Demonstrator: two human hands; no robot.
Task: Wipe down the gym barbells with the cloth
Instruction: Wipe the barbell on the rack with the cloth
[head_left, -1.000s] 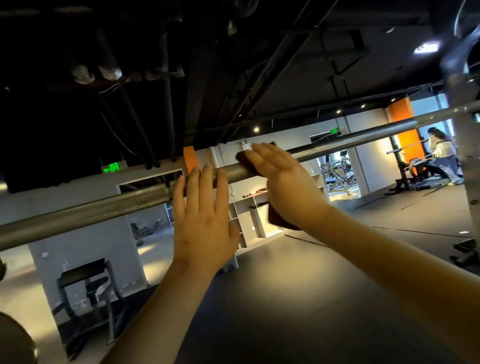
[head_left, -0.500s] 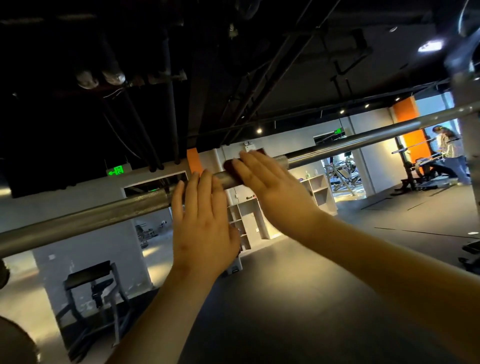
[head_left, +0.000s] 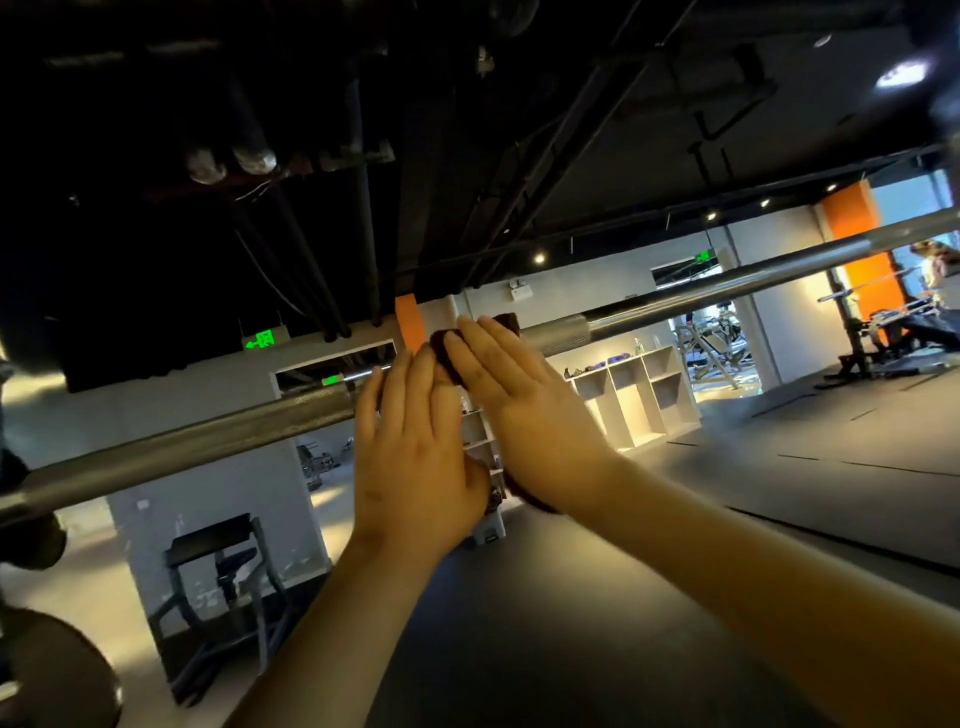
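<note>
Two hands are raised to the long grey steel barbell shaft (head_left: 208, 441), which the head view shows running from lower left up to upper right. To wipe well, I judge the dark maroon cloth (head_left: 509, 323) should be wrapped over the top of the shaft under firm palm pressure and drawn along the knurled stretch so grime lifts out of the grooves. The right hand (head_left: 524, 395) lies with straight fingers flat on the cloth, pressing it to the bar, and the cloth's tail hangs beneath the palm. The left hand (head_left: 415, 457), fingers straight and holding nothing, rests against the bar just beside the right.
</note>
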